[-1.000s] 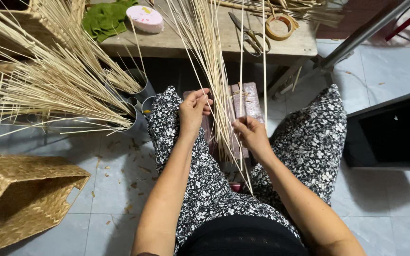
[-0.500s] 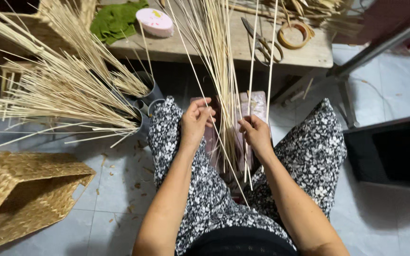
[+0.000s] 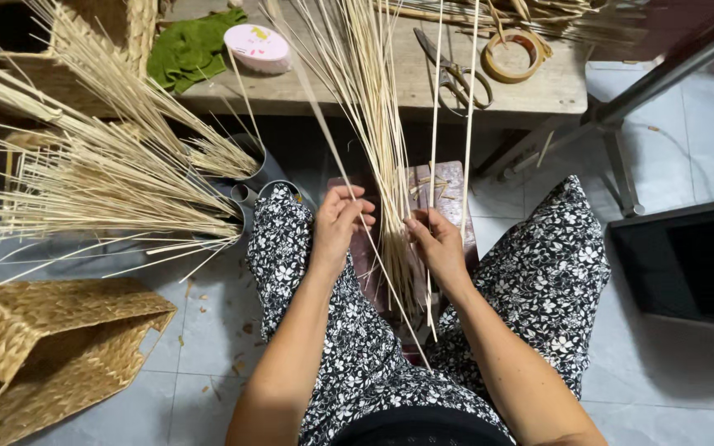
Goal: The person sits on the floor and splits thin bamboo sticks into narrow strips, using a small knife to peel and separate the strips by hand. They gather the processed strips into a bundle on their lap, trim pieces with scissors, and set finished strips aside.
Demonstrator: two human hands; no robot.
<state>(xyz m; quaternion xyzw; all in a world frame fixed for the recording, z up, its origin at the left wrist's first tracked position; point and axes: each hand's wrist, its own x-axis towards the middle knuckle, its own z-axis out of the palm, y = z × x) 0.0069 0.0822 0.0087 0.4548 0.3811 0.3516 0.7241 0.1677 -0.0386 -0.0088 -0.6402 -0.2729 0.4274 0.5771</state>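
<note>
A bundle of thin pale reed strips (image 3: 382,165) stands between the knees. The left hand (image 3: 336,227) pinches a single strip loosely; the right hand (image 3: 435,244) has its grip closed on others beside it. Sorting seems underway; separating one strip likely comes next. Beyond, scissors (image 3: 448,70) lie on the bench (image 3: 332,87). Since earlier, the hands sit closer together.

One small package on the workbench

A round pink container (image 3: 259,45) with a printed lid lies on the wooden bench (image 3: 406,83), just beside a green cloth (image 3: 192,49); no signs or screens.
</note>
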